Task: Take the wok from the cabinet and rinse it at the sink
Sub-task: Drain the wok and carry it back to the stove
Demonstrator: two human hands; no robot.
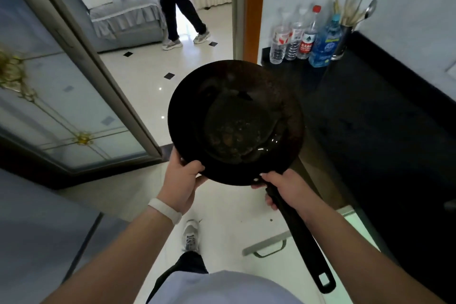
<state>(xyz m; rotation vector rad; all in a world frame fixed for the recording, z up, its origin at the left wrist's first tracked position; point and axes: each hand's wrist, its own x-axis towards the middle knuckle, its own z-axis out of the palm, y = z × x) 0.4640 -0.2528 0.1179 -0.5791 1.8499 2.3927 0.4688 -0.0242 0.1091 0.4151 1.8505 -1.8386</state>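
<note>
- Handle (298,234) tip sits closest; it runs from the person's lower right up into the right hand (286,190), whose fingers wrap its root.
- Wok (235,121) bowl lies just beyond those fingers, mouth up, in the air above the floor (148,96).
- Left hand (182,180) pinches the near rim, thumb over, fingers under.
- Long axis: bowl points away, handle back.
- Counter (370,118) stands right of the fingers; no sink shows.

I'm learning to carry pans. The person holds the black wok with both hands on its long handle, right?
Not quite. Only the right hand grips the long handle; the left hand holds the black wok by its rim, as the head view shows.
</note>
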